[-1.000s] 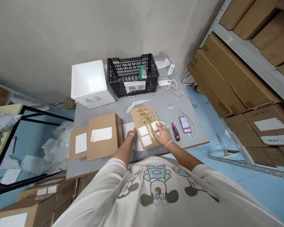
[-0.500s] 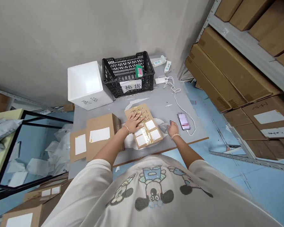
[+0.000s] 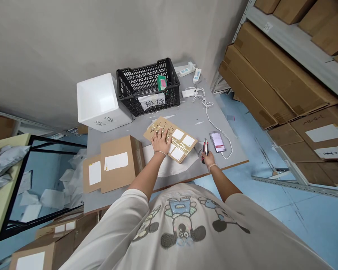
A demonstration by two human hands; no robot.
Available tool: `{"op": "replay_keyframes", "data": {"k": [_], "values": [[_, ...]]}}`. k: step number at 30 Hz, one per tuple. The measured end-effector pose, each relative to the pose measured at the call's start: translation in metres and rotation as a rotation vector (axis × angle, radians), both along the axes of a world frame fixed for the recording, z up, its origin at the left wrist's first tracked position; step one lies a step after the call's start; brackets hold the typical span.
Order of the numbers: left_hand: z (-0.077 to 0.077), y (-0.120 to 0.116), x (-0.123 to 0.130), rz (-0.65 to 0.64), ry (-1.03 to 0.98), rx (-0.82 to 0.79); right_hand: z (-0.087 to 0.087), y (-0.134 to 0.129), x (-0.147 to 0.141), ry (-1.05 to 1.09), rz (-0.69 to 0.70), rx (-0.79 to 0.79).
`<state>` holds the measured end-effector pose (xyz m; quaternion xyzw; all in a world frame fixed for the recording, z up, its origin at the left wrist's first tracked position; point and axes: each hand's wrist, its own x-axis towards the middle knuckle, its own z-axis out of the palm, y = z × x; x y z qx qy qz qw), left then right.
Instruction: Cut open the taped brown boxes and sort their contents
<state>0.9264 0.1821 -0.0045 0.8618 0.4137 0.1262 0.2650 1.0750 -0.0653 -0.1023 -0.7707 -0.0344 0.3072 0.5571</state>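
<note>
A taped cardboard box (image 3: 184, 144) with white labels and handwriting sits askew at the middle of the grey table. My left hand (image 3: 160, 141) lies flat on its top with the fingers spread. To the right of the box, my right hand (image 3: 208, 158) is closed around a red and black utility knife (image 3: 205, 147), which points away from me. Whether its blade is out is too small to tell. Beside that hand lies a phone (image 3: 218, 141) with its screen lit. White paper (image 3: 163, 168) shows under and in front of the box.
On the left of the table (image 3: 183, 114) stand two labelled cartons (image 3: 118, 178). A white foam box (image 3: 115, 119) and a black crate (image 3: 173, 98) holding a green box are at the back. Power strips (image 3: 188, 93) and a cable lie behind the phone. Shelves of cartons (image 3: 270, 80) stand right.
The taped box has turned on the table, its near end swinging right, with my left hand still on it. My right hand has turned, and the knife in it now shows clearly.
</note>
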Motion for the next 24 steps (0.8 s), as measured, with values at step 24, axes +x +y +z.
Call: {"op": "replay_keyframes", "data": {"k": [24], "values": [[0.005, -0.018, -0.068, 0.327, 0.405, -0.046, 0.081, 0.074, 0.044, 0.251, 0.139, 0.270]]}}
